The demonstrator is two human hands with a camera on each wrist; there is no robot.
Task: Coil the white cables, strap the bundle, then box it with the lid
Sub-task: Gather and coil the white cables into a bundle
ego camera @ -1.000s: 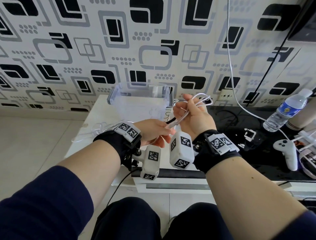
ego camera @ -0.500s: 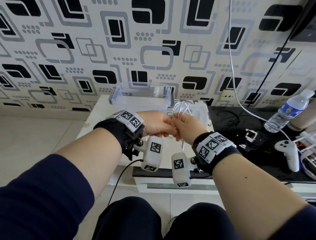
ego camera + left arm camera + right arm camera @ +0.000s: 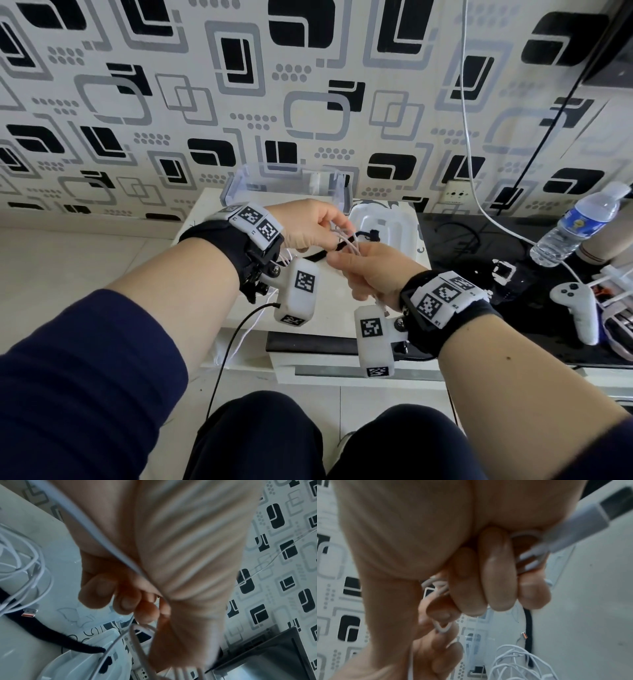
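Observation:
In the head view both hands meet above the white table (image 3: 329, 308). My right hand (image 3: 344, 263) grips a folded bundle of white cable (image 3: 347, 241), its fingers curled round the loops (image 3: 528, 555), with a white plug (image 3: 573, 534) sticking out by the palm. My left hand (image 3: 330, 228) pinches the same cable's loops from above, and a strand runs across its palm (image 3: 96, 534). A black strap (image 3: 317, 256) lies on the table under the hands, its tip (image 3: 96, 650) over the white lid (image 3: 390, 222). The clear box (image 3: 284, 186) stands behind.
More loose white cable (image 3: 22, 563) with a USB plug (image 3: 30, 612) lies tangled on the table at the left. To the right, a black surface carries a water bottle (image 3: 579, 226) and a white controller (image 3: 579, 308). A white wire (image 3: 467, 120) hangs down the wall.
Both hands have come down from chest height toward the table. The right hand has turned palm-down with the bundle, and the left hand has shifted its pinch onto the loops.

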